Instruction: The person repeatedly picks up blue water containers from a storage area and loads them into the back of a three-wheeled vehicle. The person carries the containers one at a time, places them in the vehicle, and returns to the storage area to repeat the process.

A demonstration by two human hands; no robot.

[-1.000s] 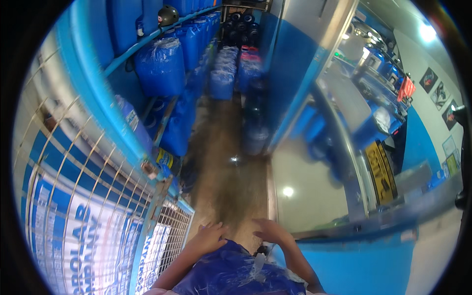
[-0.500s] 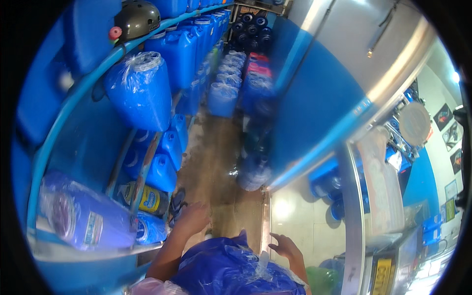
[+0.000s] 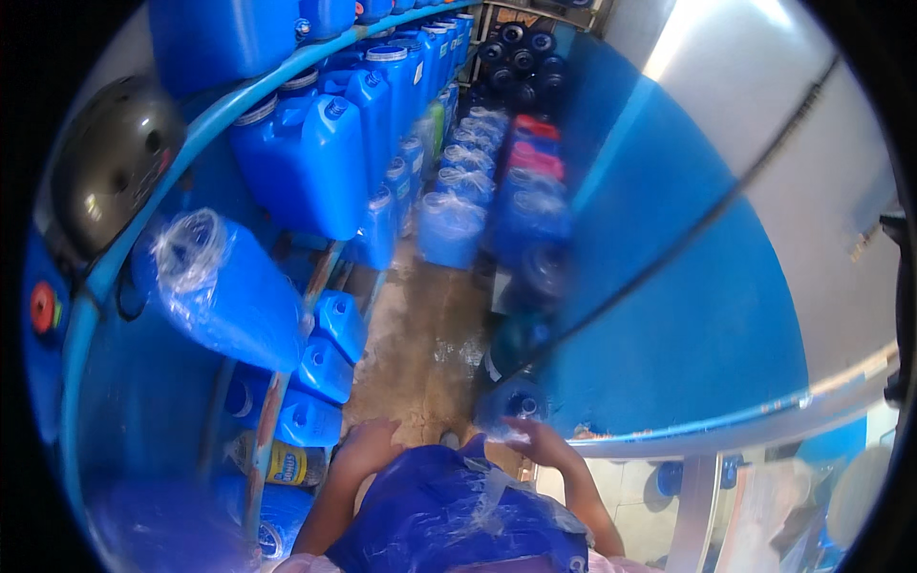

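“Since a second ago we are advancing up the aisle floor (image 3: 411, 315): the mesh gate is no longer showing, and the dark helmet (image 3: 119, 167) is looming larger at our left.”

“And where are we keeping the load?”

“We are hugging the blue plastic-wrapped bundle (image 3: 420, 525) against our front, between our forearms. Our right hand (image 3: 540, 444) is reaching past its front edge, fingers extending rather than curling round anything. Our left hand (image 3: 368, 449) is blurring at the tips, so we cannot tell whether its fingers are gripping.”

“How far along are we?”

“By our judgement, the lifting is done, with the bundle riding at our body; the setting down is still waiting, and nothing is telling us where.”

“What is standing in our way?”

“Wrapped blue tubs (image 3: 454, 229) are lining the floor ahead, a pink tub (image 3: 537, 160) is sitting in the row beside them, and a clear jug (image 3: 516, 401) is standing near our right hand, by the blue wall (image 3: 688, 258). All are narrowing our path. Leftward, blue jerrycans (image 3: 320, 162) are crowding the shelving (image 3: 269, 430), and a yellow-labelled package (image 3: 288, 466) is lying low near our left arm.”
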